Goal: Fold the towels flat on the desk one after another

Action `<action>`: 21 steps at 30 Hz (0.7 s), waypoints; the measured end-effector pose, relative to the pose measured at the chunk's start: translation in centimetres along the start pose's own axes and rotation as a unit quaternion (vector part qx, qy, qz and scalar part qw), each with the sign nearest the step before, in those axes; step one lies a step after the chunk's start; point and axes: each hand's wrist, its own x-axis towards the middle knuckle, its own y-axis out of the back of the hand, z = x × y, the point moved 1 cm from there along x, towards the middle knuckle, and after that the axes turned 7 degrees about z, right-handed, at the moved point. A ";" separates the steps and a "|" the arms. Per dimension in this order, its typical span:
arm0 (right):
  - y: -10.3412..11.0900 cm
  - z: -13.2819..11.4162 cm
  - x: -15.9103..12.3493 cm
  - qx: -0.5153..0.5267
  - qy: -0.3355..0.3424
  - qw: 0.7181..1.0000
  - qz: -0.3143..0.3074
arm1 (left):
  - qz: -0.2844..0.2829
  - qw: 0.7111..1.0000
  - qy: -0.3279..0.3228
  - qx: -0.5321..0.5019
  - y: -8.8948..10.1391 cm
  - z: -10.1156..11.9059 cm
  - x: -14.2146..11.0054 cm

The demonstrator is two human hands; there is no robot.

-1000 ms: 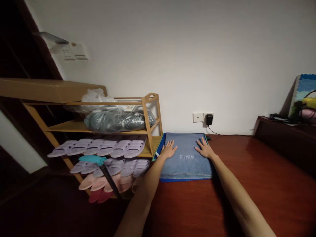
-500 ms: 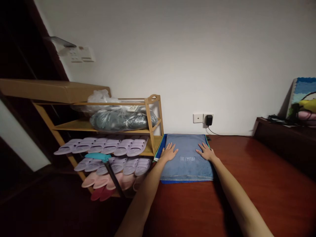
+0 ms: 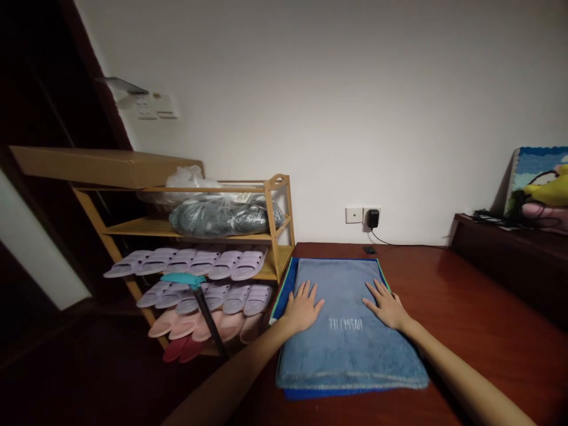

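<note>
A folded blue-grey towel (image 3: pixel 344 349) with pale lettering lies on top of a small stack of folded cloths, whose blue and green edges show at the left side and front. The stack rests on a reddish-brown table (image 3: pixel 461 307). My left hand (image 3: pixel 303 307) lies flat on the towel's left part, fingers spread and open. My right hand (image 3: pixel 387 306) lies flat on its right part, fingers spread too. Neither hand holds anything.
Left of the table stands a wooden shoe rack (image 3: pixel 270 236) with rows of lilac and pink slippers (image 3: pixel 213 266), bagged items and a long cardboard box (image 3: pixel 102 167) on top. A charger (image 3: pixel 373 218) is plugged into the wall socket. A dark shelf (image 3: pixel 501 248) stands at right.
The stack of cloths has slid toward me across the table under both flat hands, away from the wall. It now looks nearer and larger in the view.
</note>
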 end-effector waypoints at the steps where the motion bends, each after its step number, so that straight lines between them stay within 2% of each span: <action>1: 0.3 -0.1 -1.3 -0.002 0.002 1.000 0.002 | 0.004 1.000 -0.004 0.012 0.3 0.5 -1.2; 6: 2.0 -0.6 -7.2 -0.018 0.023 1.000 -0.002 | 0.006 0.999 -0.018 0.047 1.8 2.6 -6.8; 10: 3.8 -1.0 -8.8 -0.044 0.047 0.998 -0.002 | -0.024 0.998 -0.037 0.040 3.6 3.2 -8.4; 12: 4.7 -1.4 -7.9 -0.038 0.062 0.997 0.005 | -0.026 0.997 -0.057 0.035 4.4 3.3 -7.6; 15: 5.4 -2.5 -5.1 0.005 0.106 0.994 0.011 | 0.013 0.996 -0.092 0.012 4.9 3.3 -4.5; 18: 4.6 -3.1 -2.0 0.026 0.121 0.992 -0.016 | 0.033 0.991 -0.129 -0.027 4.0 2.9 -0.6; 21: 2.9 -2.7 0.1 0.012 0.078 0.996 -0.031 | 0.007 0.993 -0.114 -0.041 2.2 1.4 2.1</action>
